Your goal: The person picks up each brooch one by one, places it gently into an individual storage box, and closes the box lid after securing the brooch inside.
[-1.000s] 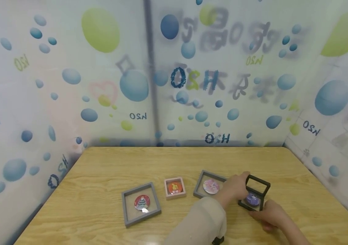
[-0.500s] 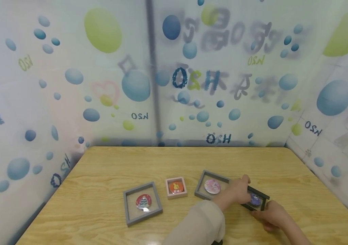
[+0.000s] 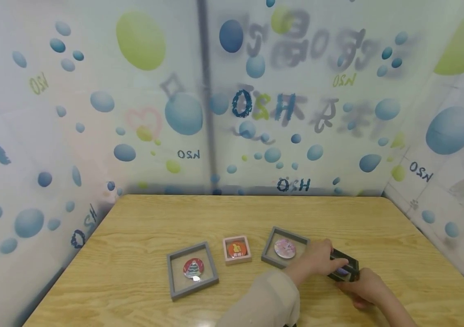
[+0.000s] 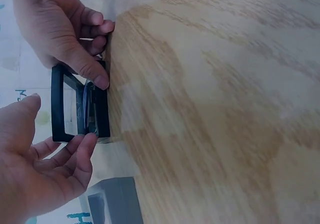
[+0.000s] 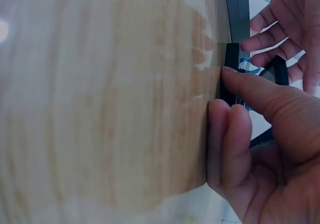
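Note:
A small black hinged display frame [image 3: 353,264], with clear windows and a purple round badge [image 3: 341,271] inside, lies at the right of the table. Its lid leans partly folded over the base, and the left wrist view shows a gap between the two halves [image 4: 58,104]. My left hand [image 3: 318,258] touches the frame's left end with its fingertips, the thumb spread apart from the lid. At the near right corner, my right hand [image 3: 366,289] grips the base, thumb on its edge [image 5: 260,92] and the other fingers bent against the tabletop. Part of the badge is hidden by the lid.
Left of the hands, a grey frame [image 3: 291,234] holds a pink badge [image 3: 285,249]. Farther left are a small pink frame [image 3: 238,260] with an orange badge and a grey frame [image 3: 170,278] with a red tree badge. Patterned curtains [image 3: 183,113] surround the wooden table [image 3: 125,290].
The black frame's lid has swung from standing upright down toward the base, over the purple badge. My left hand has shifted its thumb out over the frame. The right hand keeps its place.

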A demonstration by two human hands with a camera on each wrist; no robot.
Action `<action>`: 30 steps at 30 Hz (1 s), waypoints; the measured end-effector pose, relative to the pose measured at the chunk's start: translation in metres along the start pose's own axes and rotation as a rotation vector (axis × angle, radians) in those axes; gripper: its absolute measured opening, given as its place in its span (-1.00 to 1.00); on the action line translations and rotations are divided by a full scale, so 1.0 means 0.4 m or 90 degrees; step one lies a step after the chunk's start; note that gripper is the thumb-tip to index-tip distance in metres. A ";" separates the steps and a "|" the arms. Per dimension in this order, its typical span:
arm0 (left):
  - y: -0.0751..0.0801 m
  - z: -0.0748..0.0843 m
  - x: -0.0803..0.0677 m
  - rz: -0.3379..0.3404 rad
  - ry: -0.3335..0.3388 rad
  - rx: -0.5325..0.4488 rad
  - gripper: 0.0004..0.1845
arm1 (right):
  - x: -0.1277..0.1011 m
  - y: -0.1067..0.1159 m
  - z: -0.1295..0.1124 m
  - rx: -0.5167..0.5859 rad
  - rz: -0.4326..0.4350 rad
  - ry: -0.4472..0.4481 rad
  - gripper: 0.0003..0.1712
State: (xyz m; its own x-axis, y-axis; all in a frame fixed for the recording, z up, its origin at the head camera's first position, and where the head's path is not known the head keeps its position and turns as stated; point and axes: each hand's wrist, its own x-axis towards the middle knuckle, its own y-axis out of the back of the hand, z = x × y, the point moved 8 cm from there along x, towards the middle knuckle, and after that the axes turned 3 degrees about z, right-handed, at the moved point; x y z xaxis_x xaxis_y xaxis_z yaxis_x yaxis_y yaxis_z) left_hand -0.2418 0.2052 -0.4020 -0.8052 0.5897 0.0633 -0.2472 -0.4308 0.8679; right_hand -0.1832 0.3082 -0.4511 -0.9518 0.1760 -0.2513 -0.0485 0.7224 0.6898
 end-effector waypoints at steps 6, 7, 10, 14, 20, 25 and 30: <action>-0.024 -0.007 0.005 0.027 0.020 0.087 -0.67 | 0.001 -0.002 0.000 -0.001 0.007 -0.008 -0.65; -0.029 -0.008 0.006 0.028 0.028 0.099 -0.68 | 0.002 -0.002 0.000 -0.001 0.008 -0.010 -0.65; -0.039 -0.007 0.006 0.030 0.043 0.150 -0.68 | 0.003 -0.003 -0.001 -0.002 0.010 -0.011 -0.65; -0.045 0.003 0.003 0.022 0.043 0.230 -0.62 | 0.003 -0.002 -0.003 0.007 0.010 -0.009 -0.64; -0.049 0.005 -0.002 0.027 0.060 0.278 -0.50 | 0.005 0.000 -0.002 0.015 0.014 -0.008 -0.64; -0.054 -0.001 -0.002 0.046 0.099 0.294 -0.46 | 0.006 0.001 0.001 0.021 0.023 -0.020 -0.64; -0.063 -0.004 -0.003 0.030 0.126 0.296 -0.45 | 0.008 0.003 0.006 0.022 0.028 -0.031 -0.64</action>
State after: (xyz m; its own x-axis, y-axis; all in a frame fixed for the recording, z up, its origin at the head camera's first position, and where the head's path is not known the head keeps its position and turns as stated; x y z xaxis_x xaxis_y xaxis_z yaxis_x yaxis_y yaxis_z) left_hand -0.2354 0.2144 -0.4248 -0.9075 0.4167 0.0526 0.0224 -0.0771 0.9968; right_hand -0.1854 0.3112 -0.4528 -0.9371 0.2392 -0.2541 0.0039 0.7353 0.6777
